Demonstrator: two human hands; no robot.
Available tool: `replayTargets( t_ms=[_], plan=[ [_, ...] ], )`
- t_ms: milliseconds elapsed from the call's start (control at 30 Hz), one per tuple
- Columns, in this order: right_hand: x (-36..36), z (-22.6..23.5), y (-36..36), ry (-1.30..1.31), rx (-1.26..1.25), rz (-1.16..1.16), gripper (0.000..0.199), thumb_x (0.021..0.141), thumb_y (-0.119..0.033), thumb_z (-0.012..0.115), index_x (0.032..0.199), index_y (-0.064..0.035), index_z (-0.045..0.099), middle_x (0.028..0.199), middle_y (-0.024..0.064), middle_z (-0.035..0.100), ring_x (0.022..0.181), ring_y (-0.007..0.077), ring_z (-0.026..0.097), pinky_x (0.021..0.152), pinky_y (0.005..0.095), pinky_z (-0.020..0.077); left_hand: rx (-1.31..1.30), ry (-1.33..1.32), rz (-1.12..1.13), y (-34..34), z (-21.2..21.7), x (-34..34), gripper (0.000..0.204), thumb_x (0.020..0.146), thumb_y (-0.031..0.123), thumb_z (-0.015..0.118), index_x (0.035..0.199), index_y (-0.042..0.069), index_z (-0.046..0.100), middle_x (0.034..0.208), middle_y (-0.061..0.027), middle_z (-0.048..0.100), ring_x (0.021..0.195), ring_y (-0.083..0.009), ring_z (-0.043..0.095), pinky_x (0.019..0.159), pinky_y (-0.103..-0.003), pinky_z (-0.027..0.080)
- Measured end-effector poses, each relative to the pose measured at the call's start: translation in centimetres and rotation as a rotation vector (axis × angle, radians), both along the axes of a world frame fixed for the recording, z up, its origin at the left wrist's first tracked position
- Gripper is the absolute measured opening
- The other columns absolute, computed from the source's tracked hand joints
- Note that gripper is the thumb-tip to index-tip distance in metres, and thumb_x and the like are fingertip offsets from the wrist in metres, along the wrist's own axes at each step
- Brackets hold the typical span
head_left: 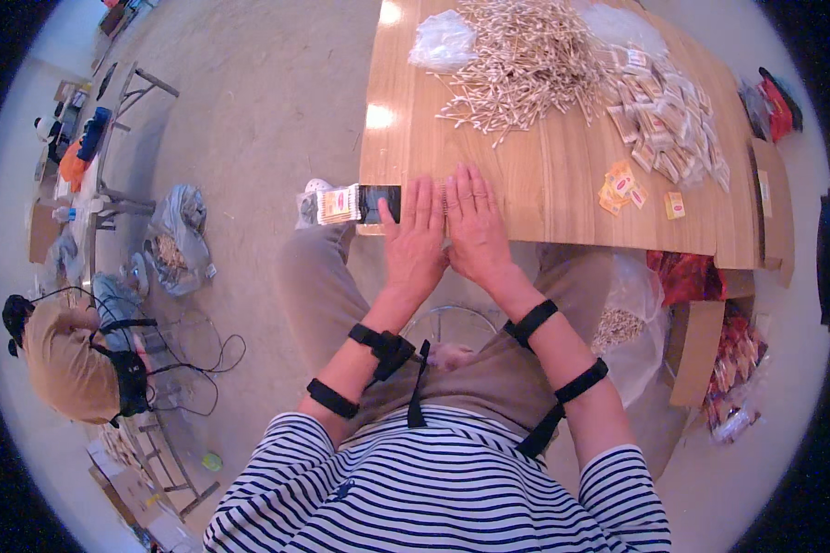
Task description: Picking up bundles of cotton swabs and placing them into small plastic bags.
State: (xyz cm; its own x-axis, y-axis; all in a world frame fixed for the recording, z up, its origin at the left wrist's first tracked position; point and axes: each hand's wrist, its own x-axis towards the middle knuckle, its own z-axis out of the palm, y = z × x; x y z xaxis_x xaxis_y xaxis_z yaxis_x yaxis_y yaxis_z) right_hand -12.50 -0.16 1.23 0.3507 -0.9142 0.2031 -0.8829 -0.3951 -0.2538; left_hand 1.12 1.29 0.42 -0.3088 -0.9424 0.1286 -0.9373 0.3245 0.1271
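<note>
Side by side at the table's near edge, my left hand (418, 226) and my right hand (475, 221) lie flat with fingers stretched forward. A narrow strip of thin light sticks, apparently cotton swabs, shows between them; the rest beneath my palms is hidden. My left thumb lies over a flat black piece (369, 205). Left of it, a clear packet of cotton swabs (338, 205) with a small printed label juts past the table's left edge. Farther back is a big loose heap of cotton swabs (535, 64).
Filled swab packets (664, 120) are piled at the table's right, near small orange-and-white cards (622, 189) and a single card (675, 205). A clear plastic bag (443, 41) lies by the heap. Below right stand a bag of swabs (618, 327) and a cardboard box (696, 355). Another person (74, 359) sits at left.
</note>
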Motion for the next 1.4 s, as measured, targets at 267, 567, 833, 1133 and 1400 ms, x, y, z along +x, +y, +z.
replayTargets(
  t_ms=[267, 567, 833, 1133, 1400],
  plan=[
    [-0.9, 0.1, 0.2, 0.125, 0.086, -0.019, 0.098, 0.069, -0.021, 0.080, 0.151, 0.0028, 0.032, 0.160, 0.0235, 0.025, 0.151, 0.0375, 0.019, 0.123, 0.0520, 0.0162, -0.007, -0.075, -0.050, -0.3, 0.1, -0.2, 0.092, 0.073, 0.020, 0.073, 0.154, 0.006, 0.032, 0.162, -0.0122, 0.029, 0.153, -0.0293, 0.021, 0.117, -0.067, 0.013],
    [-0.5, -0.7, 0.0, -0.007, 0.039, 0.011, 0.098, 0.065, -0.015, 0.078, 0.150, 0.0021, 0.033, 0.161, 0.0200, 0.025, 0.151, 0.0371, 0.019, 0.123, 0.0506, 0.0153, -0.056, -0.030, -0.037, -0.4, -1.0, 0.2, 0.109, 0.064, 0.027, 0.086, 0.154, 0.004, 0.030, 0.165, -0.0146, 0.020, 0.154, -0.0303, 0.013, 0.115, -0.070, 0.012],
    [-0.8, 0.7, 0.2, 0.055, 0.079, 0.017, 0.106, 0.063, -0.021, 0.082, 0.151, 0.0034, 0.028, 0.160, 0.0220, 0.026, 0.151, 0.0378, 0.020, 0.122, 0.0502, 0.0170, 0.105, 0.590, -0.050, 4.5, 4.9, 5.9, 0.072, 0.072, 0.020, 0.084, 0.132, -0.001, 0.051, 0.130, -0.0176, 0.055, 0.119, -0.0336, 0.055, 0.100, -0.047, 0.045],
    [-0.3, 0.7, 0.0, 0.054, 0.108, 0.016, 0.113, 0.063, -0.026, 0.087, 0.153, 0.0035, 0.025, 0.161, 0.0239, 0.022, 0.151, 0.0389, 0.019, 0.123, 0.0504, 0.0174, 0.598, 1.765, 0.851, 1.3, -3.0, 12.3, 0.027, 0.095, 0.032, 0.064, 0.101, 0.006, 0.061, 0.087, -0.0025, 0.063, 0.076, -0.0111, 0.058, 0.067, -0.030, 0.050],
    [-0.2, 0.8, 0.0, 0.062, 0.098, 0.003, 0.112, 0.062, -0.023, 0.086, 0.152, 0.0048, 0.025, 0.161, 0.0240, 0.024, 0.150, 0.0398, 0.021, 0.122, 0.0504, 0.0186, 0.509, 2.273, 0.852, -4.4, -3.2, 10.6, 0.029, 0.094, 0.035, 0.068, 0.103, 0.008, 0.062, 0.090, 0.0018, 0.065, 0.073, -0.0083, 0.061, 0.062, -0.025, 0.048]
  ],
)
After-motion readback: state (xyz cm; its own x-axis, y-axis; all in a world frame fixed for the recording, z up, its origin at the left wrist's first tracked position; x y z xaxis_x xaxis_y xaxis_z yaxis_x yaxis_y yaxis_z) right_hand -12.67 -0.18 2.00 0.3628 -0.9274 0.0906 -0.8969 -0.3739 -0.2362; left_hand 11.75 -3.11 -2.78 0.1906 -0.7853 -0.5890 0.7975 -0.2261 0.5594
